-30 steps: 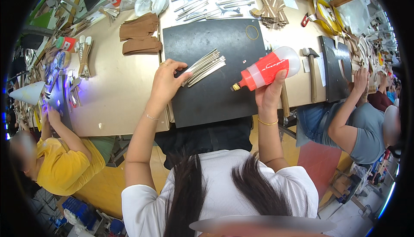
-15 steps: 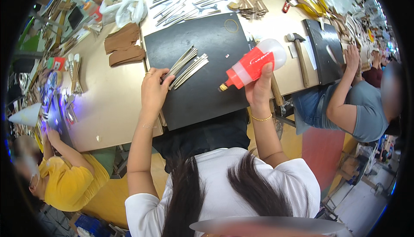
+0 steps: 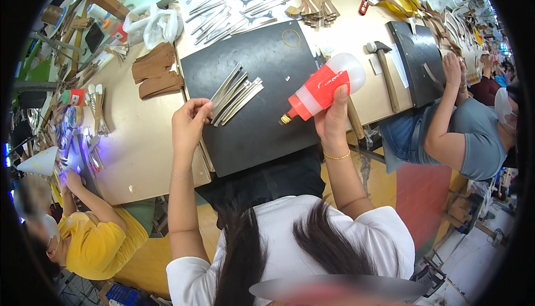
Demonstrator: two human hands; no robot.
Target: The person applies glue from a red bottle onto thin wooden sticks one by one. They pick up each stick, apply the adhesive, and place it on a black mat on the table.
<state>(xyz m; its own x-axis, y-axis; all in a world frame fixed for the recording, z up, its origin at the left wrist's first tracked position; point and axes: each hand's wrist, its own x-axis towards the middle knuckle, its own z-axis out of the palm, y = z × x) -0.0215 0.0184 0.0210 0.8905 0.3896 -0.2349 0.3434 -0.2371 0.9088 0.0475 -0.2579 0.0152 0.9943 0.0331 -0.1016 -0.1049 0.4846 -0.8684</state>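
On the black board point(image 3: 262, 144) lies a fanned group of thin, pale, shiny strips point(image 3: 237, 97). At their lower left ends is my left hand point(image 3: 192, 121), closed with thumb and forefinger pressed together. Whether a strip end sits in that pinch is hidden. My right hand point(image 3: 332, 113) is wrapped round a squeeze bottle point(image 3: 323, 91), translucent white with a red band and red collar. It is held tilted above the board's right side, its narrow yellowish nozzle pointing down and left, apart from the strips.
More strips point(image 3: 214, 22) lie on a printed sheet behind the board, near a rubber band point(image 3: 291, 38). Brown pieces point(image 3: 159, 72) are stacked at left. A hammer point(image 3: 383, 72) lies at right. Co-workers sit on both sides, one in yellow point(image 3: 97, 239), one in grey-blue point(image 3: 473, 139).
My left hand has shifted slightly left and down, its fingers drawn into a pinch. The strips are spread wider. The bottle stays in my right hand, nearly in place.
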